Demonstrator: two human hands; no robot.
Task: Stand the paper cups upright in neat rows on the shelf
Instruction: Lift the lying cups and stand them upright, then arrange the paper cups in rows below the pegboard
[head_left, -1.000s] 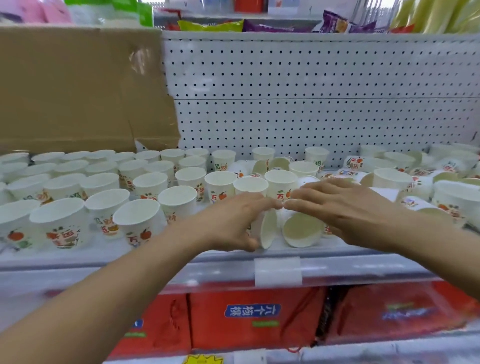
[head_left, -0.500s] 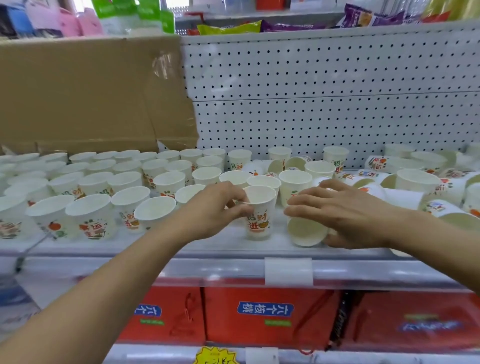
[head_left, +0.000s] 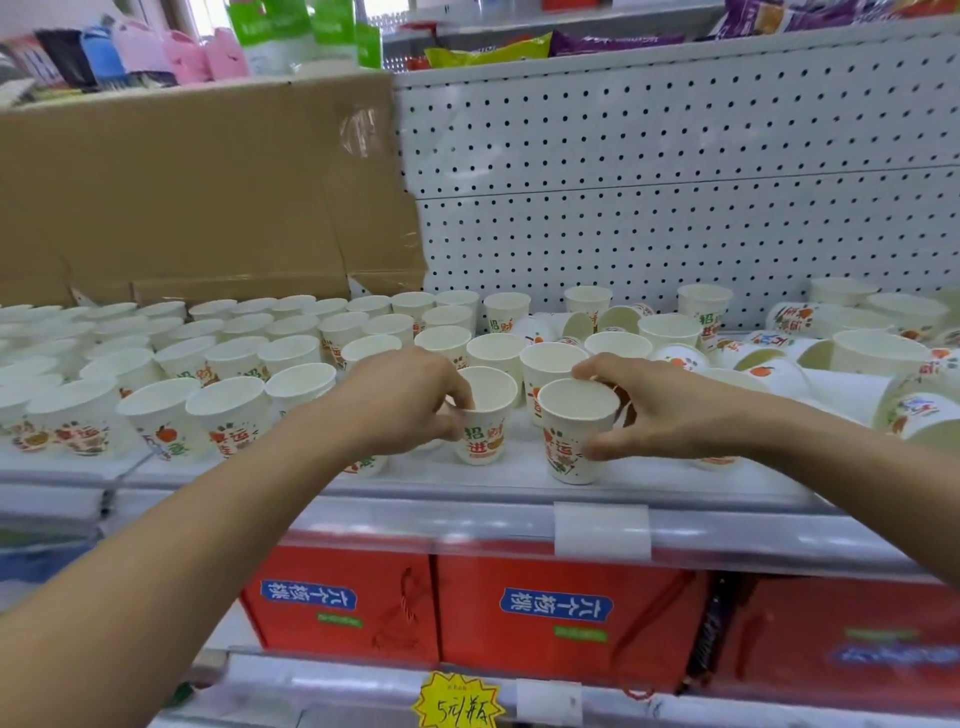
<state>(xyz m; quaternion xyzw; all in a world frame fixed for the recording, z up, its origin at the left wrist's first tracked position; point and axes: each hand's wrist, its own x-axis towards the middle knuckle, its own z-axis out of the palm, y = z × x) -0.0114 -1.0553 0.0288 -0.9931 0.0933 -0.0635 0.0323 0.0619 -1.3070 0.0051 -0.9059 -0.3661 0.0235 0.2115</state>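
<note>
White paper cups with orange and green print cover the shelf (head_left: 467, 483). My left hand (head_left: 400, 400) grips an upright cup (head_left: 483, 415) near the shelf's front, fingers curled over its rim. Just to the right, my right hand (head_left: 660, 410) holds a second upright cup (head_left: 574, 436), thumb on its side and fingers round the rim. On the left, several upright cups (head_left: 228, 410) stand in rows. At the right, several cups (head_left: 769, 374) lie tipped over in a jumble.
A cardboard sheet (head_left: 197, 197) leans against the white pegboard back wall (head_left: 675, 182) behind the left rows. A clear price rail (head_left: 602, 530) edges the shelf front. Red boxes (head_left: 561, 618) fill the shelf below. Packaged goods sit on top.
My left hand stood its cup upright, then drew it slightly left. My right hand turned the lying cup from its side to upright. The camera view shifted left and closer.
</note>
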